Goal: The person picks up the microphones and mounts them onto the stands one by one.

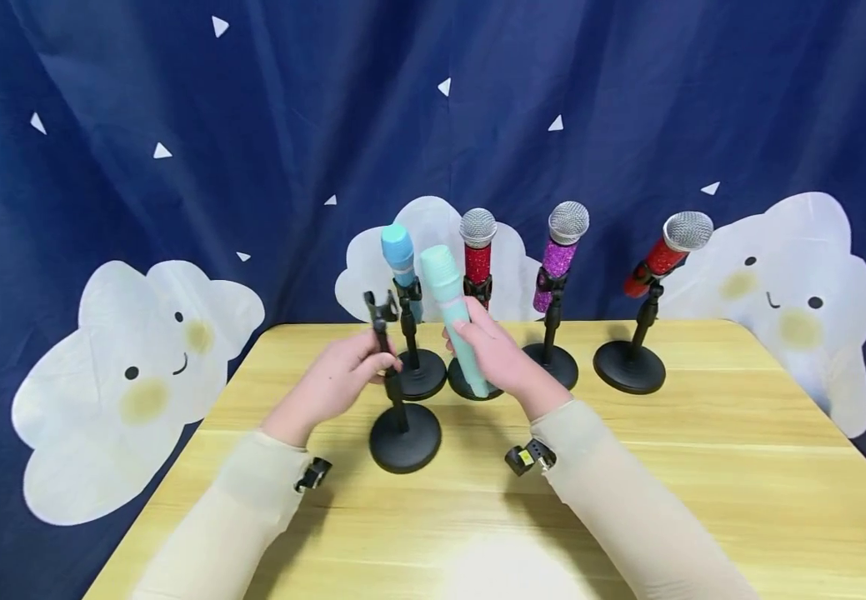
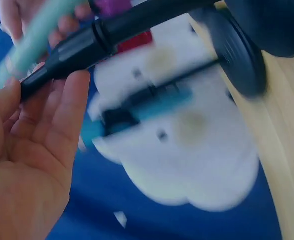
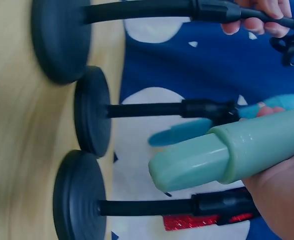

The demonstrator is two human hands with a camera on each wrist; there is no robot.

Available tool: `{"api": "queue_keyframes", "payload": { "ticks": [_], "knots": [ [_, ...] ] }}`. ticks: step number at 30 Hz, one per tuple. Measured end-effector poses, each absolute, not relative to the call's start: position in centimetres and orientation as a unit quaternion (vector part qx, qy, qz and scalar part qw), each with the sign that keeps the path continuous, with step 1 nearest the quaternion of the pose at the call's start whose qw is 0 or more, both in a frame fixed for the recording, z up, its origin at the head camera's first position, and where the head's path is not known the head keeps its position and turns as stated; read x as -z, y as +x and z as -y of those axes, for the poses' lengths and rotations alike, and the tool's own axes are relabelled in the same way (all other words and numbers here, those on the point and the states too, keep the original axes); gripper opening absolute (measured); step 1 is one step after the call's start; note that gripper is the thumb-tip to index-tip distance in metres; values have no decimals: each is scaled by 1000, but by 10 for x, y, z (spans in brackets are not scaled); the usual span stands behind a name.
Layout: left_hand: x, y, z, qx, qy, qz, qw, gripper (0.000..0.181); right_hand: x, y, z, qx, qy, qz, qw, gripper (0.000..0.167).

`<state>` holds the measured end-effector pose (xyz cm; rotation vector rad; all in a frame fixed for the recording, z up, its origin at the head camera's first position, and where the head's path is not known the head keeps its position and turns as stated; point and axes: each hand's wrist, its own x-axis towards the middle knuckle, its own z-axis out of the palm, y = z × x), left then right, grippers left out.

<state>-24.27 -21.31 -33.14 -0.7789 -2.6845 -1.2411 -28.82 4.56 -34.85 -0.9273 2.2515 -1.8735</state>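
My left hand (image 1: pixel 338 375) holds a black microphone stand (image 1: pixel 406 437) by its upper pole, thumb on one side and fingers on the other. The clip at the top of this stand has nothing in it. Whether the round base touches the table, I cannot tell. A mint-green microphone (image 1: pixel 457 312) is gripped in my right hand (image 1: pixel 494 350), head tilted up and to the left. Its smooth lower end (image 3: pixel 191 162) sticks out of the grip in the right wrist view. Just behind my hands, a blue microphone (image 1: pixel 398 247) sits in another stand (image 1: pixel 421 375).
Along the back of the wooden table (image 1: pixel 740 467), more stands hold a red glitter microphone (image 1: pixel 478 258), a purple one (image 1: pixel 557 258) and another red one (image 1: pixel 661 257), which leans right. Behind them hangs a dark blue curtain (image 1: pixel 372 100) with cloud prints.
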Motion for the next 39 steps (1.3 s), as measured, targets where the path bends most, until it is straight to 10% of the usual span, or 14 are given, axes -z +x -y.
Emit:
{"api": "queue_keyframes", "payload": {
  "ticks": [18,27,39],
  "knots": [
    [331,-218,81,353,-379,855,2,8,326,-265,-110,705,-338,-624,1,57],
    [327,-214,64,328,-391,860,15,8,327,-260,-124,651,-387,-653,-20,91],
    [327,-213,64,320,-395,860,32,6,328,-259,-124,637,-403,-657,-34,86]
  ]
}}
